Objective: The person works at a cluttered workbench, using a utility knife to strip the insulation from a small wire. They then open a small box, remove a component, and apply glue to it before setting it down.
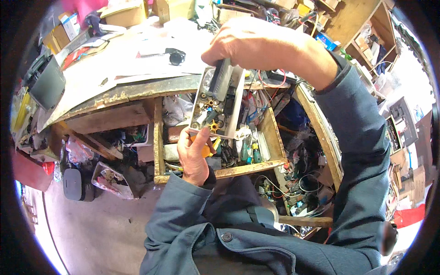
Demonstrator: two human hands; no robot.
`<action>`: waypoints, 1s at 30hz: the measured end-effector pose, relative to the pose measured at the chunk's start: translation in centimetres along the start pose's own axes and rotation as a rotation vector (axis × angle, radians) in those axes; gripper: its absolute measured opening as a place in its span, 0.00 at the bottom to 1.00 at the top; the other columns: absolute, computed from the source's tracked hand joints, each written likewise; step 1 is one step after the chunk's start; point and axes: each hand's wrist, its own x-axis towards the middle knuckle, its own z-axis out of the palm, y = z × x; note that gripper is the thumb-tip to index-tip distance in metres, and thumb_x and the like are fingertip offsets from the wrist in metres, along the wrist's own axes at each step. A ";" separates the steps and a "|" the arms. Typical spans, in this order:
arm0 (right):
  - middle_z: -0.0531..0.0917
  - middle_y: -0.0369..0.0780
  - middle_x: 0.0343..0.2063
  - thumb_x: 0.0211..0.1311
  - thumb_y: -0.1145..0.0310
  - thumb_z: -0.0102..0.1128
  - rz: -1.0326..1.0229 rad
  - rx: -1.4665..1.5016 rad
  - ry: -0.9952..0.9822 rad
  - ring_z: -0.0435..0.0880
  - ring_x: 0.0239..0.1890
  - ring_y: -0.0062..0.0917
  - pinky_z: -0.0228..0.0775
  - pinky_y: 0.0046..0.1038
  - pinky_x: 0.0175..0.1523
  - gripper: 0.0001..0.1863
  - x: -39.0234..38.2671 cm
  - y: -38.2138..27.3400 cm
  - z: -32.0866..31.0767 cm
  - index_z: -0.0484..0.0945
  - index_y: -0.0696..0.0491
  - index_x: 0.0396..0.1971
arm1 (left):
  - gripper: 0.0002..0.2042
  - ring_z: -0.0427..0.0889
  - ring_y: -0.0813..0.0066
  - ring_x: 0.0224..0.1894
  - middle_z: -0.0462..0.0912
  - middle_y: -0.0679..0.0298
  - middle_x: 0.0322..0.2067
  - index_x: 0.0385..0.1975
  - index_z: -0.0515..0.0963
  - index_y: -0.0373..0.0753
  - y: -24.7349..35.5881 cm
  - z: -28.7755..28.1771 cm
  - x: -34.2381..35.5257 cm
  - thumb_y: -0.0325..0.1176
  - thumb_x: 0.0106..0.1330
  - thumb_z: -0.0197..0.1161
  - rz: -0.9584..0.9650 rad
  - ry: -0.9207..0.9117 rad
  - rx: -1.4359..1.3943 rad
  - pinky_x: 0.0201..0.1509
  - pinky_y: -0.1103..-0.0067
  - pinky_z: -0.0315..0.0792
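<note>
My left hand grips the near end of a narrow white box, thumb over its rim. The box is tilted above an open wooden drawer and holds small mixed parts, among them yellow star-shaped pieces. At the box's far end, my right hand is closed on the top of a dark grey oblong piece, whose lower end lies inside the box. Under my left fingers an orange-yellow item shows, partly hidden.
The worktop carries white sheets, a black camera-like item and a dark panel at left. Tools crowd the drawer. Cardboard boxes line the back. Cable-filled compartments flank my right; a bin stands below.
</note>
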 end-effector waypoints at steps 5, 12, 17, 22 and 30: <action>0.85 0.48 0.33 0.56 0.75 0.54 -0.013 -0.132 0.134 0.86 0.40 0.43 0.76 0.38 0.46 0.12 -0.2 -0.5 -0.9 0.84 0.57 0.38 | 0.16 0.75 0.80 0.26 0.79 0.66 0.30 0.44 0.73 0.36 -0.1 0.2 -0.1 0.35 0.65 0.71 0.018 0.002 -0.033 0.27 0.81 0.72; 0.80 0.55 0.28 0.67 0.48 0.28 -0.006 0.053 0.168 0.84 0.38 0.47 0.75 0.40 0.45 0.34 -0.7 1.3 -3.3 0.79 0.62 0.35 | 0.17 0.75 0.81 0.27 0.79 0.66 0.32 0.46 0.73 0.35 -0.3 -0.2 0.0 0.35 0.64 0.71 0.032 -0.012 -0.031 0.28 0.81 0.71; 0.84 0.48 0.27 0.51 0.80 0.55 -0.026 -0.105 0.122 0.87 0.38 0.43 0.78 0.38 0.44 0.13 -0.4 -0.1 0.6 0.83 0.58 0.37 | 0.17 0.75 0.81 0.27 0.79 0.66 0.32 0.46 0.73 0.36 -0.7 -0.6 0.0 0.35 0.65 0.71 0.011 -0.023 -0.007 0.27 0.81 0.71; 0.86 0.43 0.33 0.54 0.77 0.55 -0.096 -0.062 0.072 0.87 0.43 0.37 0.79 0.34 0.49 0.09 -0.8 -2.2 3.0 0.83 0.56 0.33 | 0.14 0.75 0.81 0.26 0.79 0.67 0.30 0.44 0.74 0.37 -0.9 -0.3 0.0 0.34 0.66 0.70 0.016 -0.015 -0.010 0.26 0.81 0.71; 0.80 0.39 0.37 0.62 0.67 0.56 0.060 -0.250 0.027 0.81 0.46 0.32 0.75 0.36 0.52 0.07 -0.9 -4.8 7.7 0.79 0.52 0.36 | 0.11 0.75 0.77 0.23 0.78 0.65 0.24 0.37 0.73 0.39 0.0 0.4 0.0 0.36 0.66 0.68 0.019 0.011 -0.006 0.24 0.78 0.71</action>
